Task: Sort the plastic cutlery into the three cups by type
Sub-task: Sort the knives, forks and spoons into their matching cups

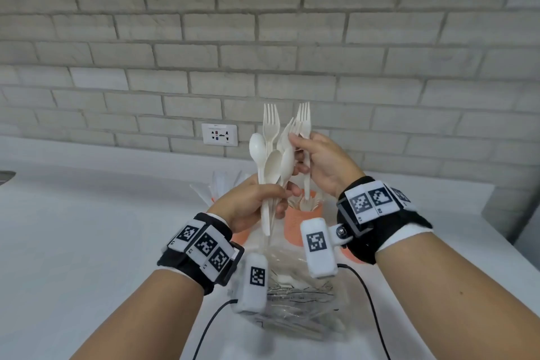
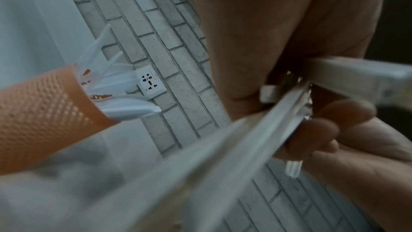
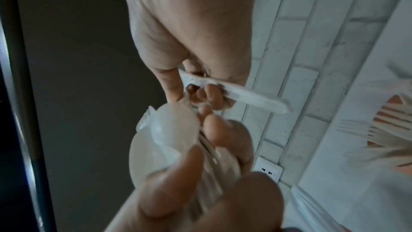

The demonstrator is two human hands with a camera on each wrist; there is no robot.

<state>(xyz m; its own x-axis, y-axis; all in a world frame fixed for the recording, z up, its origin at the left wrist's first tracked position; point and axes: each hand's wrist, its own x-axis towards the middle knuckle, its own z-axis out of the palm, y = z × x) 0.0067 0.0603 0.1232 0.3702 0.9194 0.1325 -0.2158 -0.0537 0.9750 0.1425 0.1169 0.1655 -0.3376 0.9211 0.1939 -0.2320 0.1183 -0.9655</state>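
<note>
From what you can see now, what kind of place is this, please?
Probably a home kitchen or pantry corner: a white countertop runs along a pale brick wall that carries a power socket, and orange cups of plastic cutlery stand on the counter.

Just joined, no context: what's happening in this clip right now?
A person is sorting plastic cutlery over a white counter. The left hand grips a mixed bunch of spoons and forks by the handles. The right hand pinches one fork at the bunch's right side. Below stand orange cups: one holds forks, one farther back holds knives. A clear plastic bag lies in front.
</note>
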